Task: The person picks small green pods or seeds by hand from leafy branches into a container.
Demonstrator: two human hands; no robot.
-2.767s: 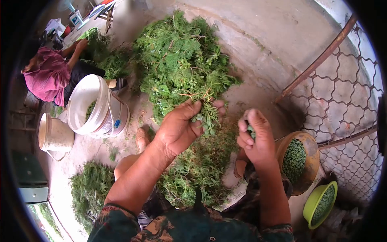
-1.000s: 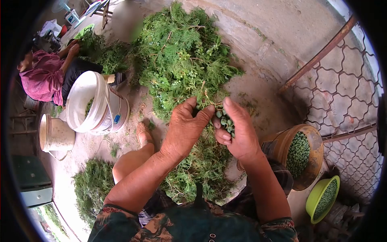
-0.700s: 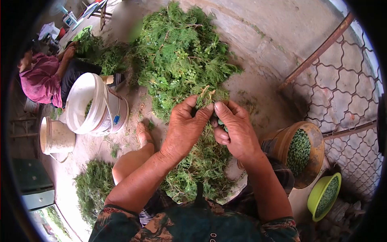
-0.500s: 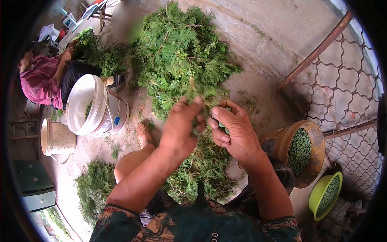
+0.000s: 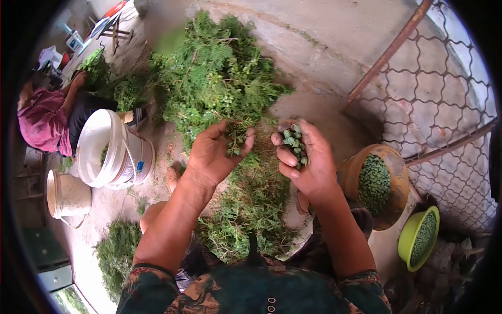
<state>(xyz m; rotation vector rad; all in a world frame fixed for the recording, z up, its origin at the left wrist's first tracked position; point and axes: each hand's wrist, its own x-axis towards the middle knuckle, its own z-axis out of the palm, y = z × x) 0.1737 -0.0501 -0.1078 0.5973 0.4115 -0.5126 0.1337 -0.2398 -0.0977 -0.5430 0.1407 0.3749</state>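
My left hand (image 5: 212, 157) is opened, its fingers and thumb spread apart. A thin leafy evergreen sprig (image 5: 237, 137) shows in the gap between them, overlapping the branches beyond. My right hand (image 5: 316, 162) is curled around a small handful of green cones (image 5: 296, 145), which fill the palm and show between thumb and fingers. Beneath both hands lie loose evergreen cuttings (image 5: 251, 209). A large heap of leafy evergreen branches (image 5: 214, 78) rises just beyond the hands.
To the right stand a tilted bucket (image 5: 400, 183) of green cones and a lime-green basin (image 5: 405, 243) with more. Wire mesh (image 5: 434, 99) borders that side. At left are a white bucket (image 5: 97, 172), a smaller pail (image 5: 73, 193) and a seated person (image 5: 47, 120) handling greenery.
My hands have moved apart from close together at a sprig. My left fingers have spread, and my right hand has turned to show the cones in it. The view has shifted slightly.
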